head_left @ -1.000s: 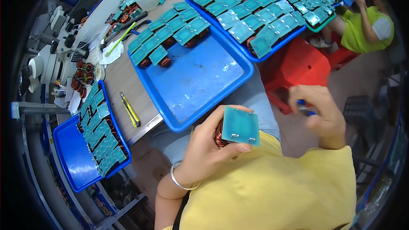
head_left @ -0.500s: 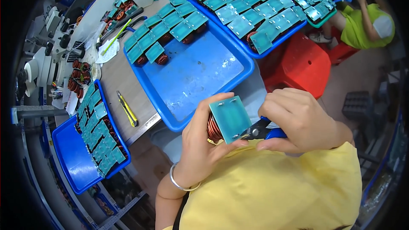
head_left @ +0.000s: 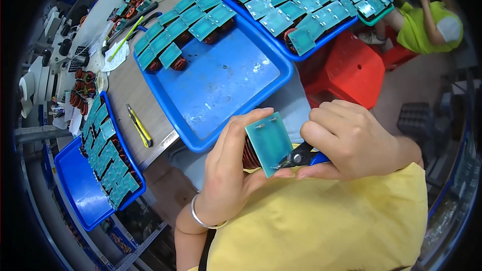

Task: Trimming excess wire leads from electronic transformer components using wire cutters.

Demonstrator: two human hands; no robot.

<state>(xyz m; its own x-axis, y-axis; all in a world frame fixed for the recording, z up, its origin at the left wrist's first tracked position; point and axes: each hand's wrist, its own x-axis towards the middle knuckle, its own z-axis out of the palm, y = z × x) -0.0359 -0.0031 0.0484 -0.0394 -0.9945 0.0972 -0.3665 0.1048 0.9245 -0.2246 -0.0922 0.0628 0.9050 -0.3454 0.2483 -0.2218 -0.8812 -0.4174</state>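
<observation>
Bright, even light; sharp centre, fisheye bending, dark vignetted rim.

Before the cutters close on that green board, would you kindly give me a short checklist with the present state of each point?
1. Left hand has a firm grip on the green board: ok, fingers wrap its edges and the copper coil behind it.
2. Right hand holds the blue-handled cutters: ok.
3. Cutter tips sit at the board's lower edge: ok.
4. Tips are on a lead, not the board: cannot tell, too small.
5. Left thumb clear of the blades: cannot tell; it lies close below them.
6. Free room in the nearest blue tray: ok, its near half is bare.
</observation>
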